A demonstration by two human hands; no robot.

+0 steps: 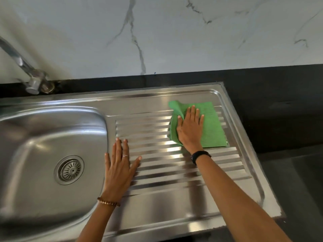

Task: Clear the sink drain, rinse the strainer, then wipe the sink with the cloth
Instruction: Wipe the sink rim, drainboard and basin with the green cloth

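Observation:
A green cloth (212,126) lies spread on the far right of the steel sink's ribbed drainboard (157,165), one corner folded up. My right hand (190,127) presses flat on the cloth with straight fingers. My left hand (118,163) rests flat on the drainboard's left edge, beside the basin (35,137), holding nothing. The round metal strainer (69,169) sits in the drain at the basin's bottom.
A chrome tap (26,72) rises at the back left over the basin. A white marble wall stands behind. Black countertop (279,105) surrounds the sink at the back and right.

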